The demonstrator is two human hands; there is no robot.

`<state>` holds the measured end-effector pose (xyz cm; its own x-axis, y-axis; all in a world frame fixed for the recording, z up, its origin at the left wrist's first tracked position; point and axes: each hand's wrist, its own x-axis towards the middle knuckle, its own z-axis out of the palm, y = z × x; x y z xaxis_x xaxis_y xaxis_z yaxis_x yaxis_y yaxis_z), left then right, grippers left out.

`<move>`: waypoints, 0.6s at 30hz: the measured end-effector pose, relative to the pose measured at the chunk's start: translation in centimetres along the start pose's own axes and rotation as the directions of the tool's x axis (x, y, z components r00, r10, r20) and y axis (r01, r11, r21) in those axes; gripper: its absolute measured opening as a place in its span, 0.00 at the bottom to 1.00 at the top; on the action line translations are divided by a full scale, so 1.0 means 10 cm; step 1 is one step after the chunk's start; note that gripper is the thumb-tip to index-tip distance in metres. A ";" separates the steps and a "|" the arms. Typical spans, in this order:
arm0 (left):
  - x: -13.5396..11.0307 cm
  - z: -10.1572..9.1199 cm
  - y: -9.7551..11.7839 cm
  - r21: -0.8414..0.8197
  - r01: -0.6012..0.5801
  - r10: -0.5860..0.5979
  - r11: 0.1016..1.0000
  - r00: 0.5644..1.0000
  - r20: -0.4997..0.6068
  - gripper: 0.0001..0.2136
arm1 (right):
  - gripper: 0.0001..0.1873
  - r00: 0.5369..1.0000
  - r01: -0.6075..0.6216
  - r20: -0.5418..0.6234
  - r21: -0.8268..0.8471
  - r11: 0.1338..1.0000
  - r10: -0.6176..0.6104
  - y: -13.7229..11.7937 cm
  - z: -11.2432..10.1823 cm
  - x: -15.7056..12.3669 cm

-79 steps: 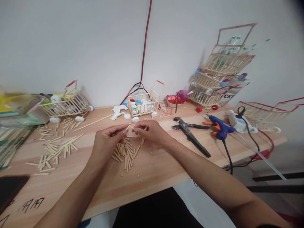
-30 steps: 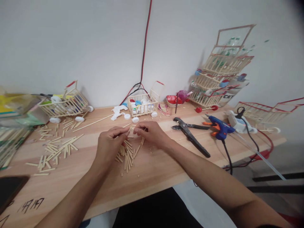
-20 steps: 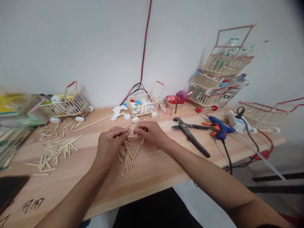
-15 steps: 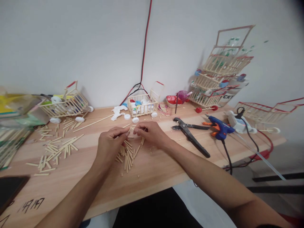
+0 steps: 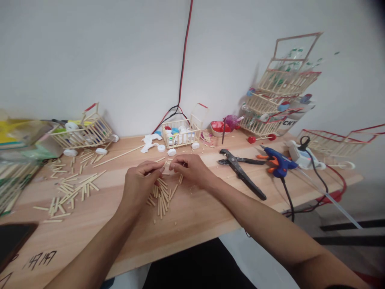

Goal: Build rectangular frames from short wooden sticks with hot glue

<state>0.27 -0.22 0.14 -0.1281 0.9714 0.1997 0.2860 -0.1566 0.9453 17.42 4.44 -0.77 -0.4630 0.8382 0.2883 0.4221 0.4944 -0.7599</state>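
Observation:
My left hand point(image 5: 141, 180) is closed in a pinch, thumb against forefinger, with the pale end of a short wooden stick showing at its fingertips. Just to its right, my right hand point(image 5: 189, 170) also has its fingertips pressed together; what they hold is too small to make out. The two sets of fingertips nearly meet above the wooden table point(image 5: 204, 216). Below and between the hands lies a loose pile of short wooden sticks point(image 5: 161, 198), partly hidden by the left hand. A small stick-built cart point(image 5: 180, 136) with white wheels and bottle caps inside stands just beyond.
Pliers point(image 5: 240, 170) and a blue glue gun point(image 5: 278, 160) lie at right, its cord hanging over the edge. Stacked carts point(image 5: 270, 100) stand behind. More cut sticks point(image 5: 80, 186) are scattered left, near another cart point(image 5: 86, 134) and a dark flat object point(image 5: 15, 241).

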 end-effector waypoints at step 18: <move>0.00 0.00 -0.02 -0.004 -0.001 0.001 1.000 1.000 0.007 0.08 | 0.09 1.000 0.005 -0.004 0.000 1.000 -0.005 0.01 0.00 0.00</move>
<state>0.24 -0.18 -0.04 -0.1211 0.9725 0.1991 0.2820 -0.1586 0.9462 17.44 4.47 -0.82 -0.4620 0.8365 0.2946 0.4199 0.4990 -0.7581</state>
